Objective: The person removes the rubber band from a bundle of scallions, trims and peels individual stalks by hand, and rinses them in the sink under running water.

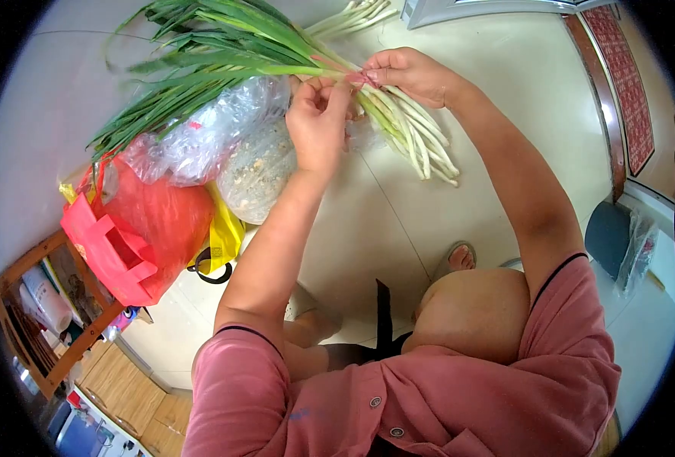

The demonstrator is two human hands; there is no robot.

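A bunch of long green onions point(276, 67) hangs above the floor, green leaves toward the upper left and white stems toward the lower right. Around its middle runs a reddish tie point(359, 78). My left hand point(318, 114) is closed at the near side of the bunch, fingers curled at the tie. From the right, my right hand point(410, 75) pinches at the tie with thumb and forefinger. Both hands are nearly touching. Behind the bunch, more white stems point(360, 17) lie at the top.
Below the leaves are a clear plastic bag point(223, 126), a wrapped speckled round item point(257, 171), a red bag point(124, 251) and a yellow bag point(225, 232). A wooden-framed rack point(86, 343) stands at the lower left. A dark stool-like object point(610, 234) is at the right.
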